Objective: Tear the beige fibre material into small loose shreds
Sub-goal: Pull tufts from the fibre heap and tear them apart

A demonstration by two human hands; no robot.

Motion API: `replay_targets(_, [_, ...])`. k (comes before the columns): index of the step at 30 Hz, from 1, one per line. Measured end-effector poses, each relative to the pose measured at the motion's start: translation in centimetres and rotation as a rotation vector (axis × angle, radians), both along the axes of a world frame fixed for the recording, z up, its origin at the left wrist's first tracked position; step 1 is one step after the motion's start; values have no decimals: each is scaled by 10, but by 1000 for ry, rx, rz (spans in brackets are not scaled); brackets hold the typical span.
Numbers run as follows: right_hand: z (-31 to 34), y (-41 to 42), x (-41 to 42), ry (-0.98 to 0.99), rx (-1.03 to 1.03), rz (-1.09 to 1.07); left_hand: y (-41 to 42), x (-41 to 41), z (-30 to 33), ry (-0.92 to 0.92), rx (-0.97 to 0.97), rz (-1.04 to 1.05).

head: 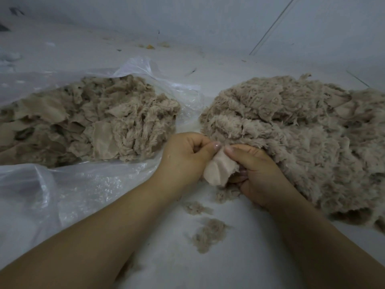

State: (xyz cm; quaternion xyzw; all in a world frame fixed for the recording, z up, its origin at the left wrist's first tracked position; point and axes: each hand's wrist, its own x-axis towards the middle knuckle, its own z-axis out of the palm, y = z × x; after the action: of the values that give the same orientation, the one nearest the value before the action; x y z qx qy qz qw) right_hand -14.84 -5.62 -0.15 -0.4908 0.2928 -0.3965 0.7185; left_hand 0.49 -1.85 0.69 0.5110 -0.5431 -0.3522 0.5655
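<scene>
We see the left hand (183,157) and right hand (258,174) both pinching one beige fabric scrap (218,170) beside the shredded fibre pile (291,132).

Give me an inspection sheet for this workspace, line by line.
Surface: pale floor, dusted with lint.
Job's things: beige piece pinched between both hands; fluffy pile right; flatter-scrap pile left on clear plastic bag.
Clutter: fibre tufts near the forearms; small scraps by the far wall.
Grippers: left hand and right hand both grip the piece.
Cables: thin line on the wall, cannot tell what.
Surroundings: pale wall.
</scene>
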Motion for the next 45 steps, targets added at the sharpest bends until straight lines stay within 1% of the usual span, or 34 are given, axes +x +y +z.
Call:
replay_targets(2, [-1,-1,0,-5,-5,22,-1,2,0,72,9,32])
replay_targets(5, [-2,-2,0,25,-11,14,-3,4,-1,37,-27,100])
replay_targets(7, [-3,-3,0,8,7,-17,-3,4,-1,46,-24,119])
replay_targets(8, [-4,-3,0,0,9,-26,-2,4,0,74,-13,95])
replay_targets(11, [-5,-4,0,12,7,-27,1,3,1,135,41,-98])
replay_targets(12, [-6,-5,0,16,10,-27,2,2,1,153,51,-132])
replay_targets(14, [-6,-5,0,23,15,-34,0,2,-2,167,39,-88])
replay_targets(19, [-5,-4,1,34,19,-93,-5,7,1,203,-8,111])
replay_targets(22, [-5,-4,0,42,22,-120,-7,14,2,243,-25,145])
replay_targets(24, [-5,-3,1,18,12,-82,-6,13,2,239,-40,108])
replay_targets(27, [-6,-4,0,6,-18,31,-5,4,-2,184,-73,48])
replay_targets(29, [-7,-4,0,39,-57,70,-4,1,-5,148,-90,35])
replay_targets(31, [-8,-5,-1,95,-71,51,-3,0,-7,110,-102,-3])
replay_targets(33, [-7,-5,-1,154,-68,8,-2,0,-8,28,-140,30])
replay_targets(38, [-3,-3,0,161,-50,-32,0,20,10,-399,-396,460])
replay_targets(39, [-3,-2,0,154,-43,-36,0,29,13,-509,-425,516])
replay_targets(41, [-1,-1,1,140,-23,-43,-1,46,18,-867,-457,596])
replay_targets(42, [-1,-1,1,132,-13,-47,-2,52,19,-1039,-424,606])
replay_targets(43, [0,-1,2,119,-3,-48,-2,56,20,-1163,-332,596])
replay_targets(45, [0,-1,2,95,12,-52,-3,62,22,-1312,-64,590])
